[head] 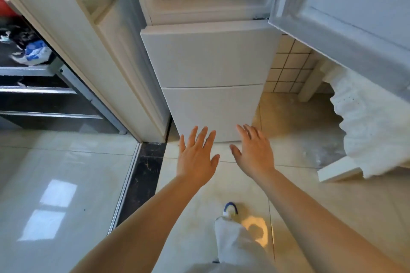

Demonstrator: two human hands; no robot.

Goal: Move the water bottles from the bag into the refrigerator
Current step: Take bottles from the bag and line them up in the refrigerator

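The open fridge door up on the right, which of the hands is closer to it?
Right. The right hand is spread open below the open fridge door, toward that side. The left hand is spread open farther left, before the closed lower fridge doors.

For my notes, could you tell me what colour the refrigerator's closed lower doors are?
White, seen in the head view: lower doors.

The open refrigerator door (355, 17) is cut off at the top and right edges, its shelves blurred

White refrigerator (208, 68) stands upright, top door (346, 6) swung open, lower doors closed.
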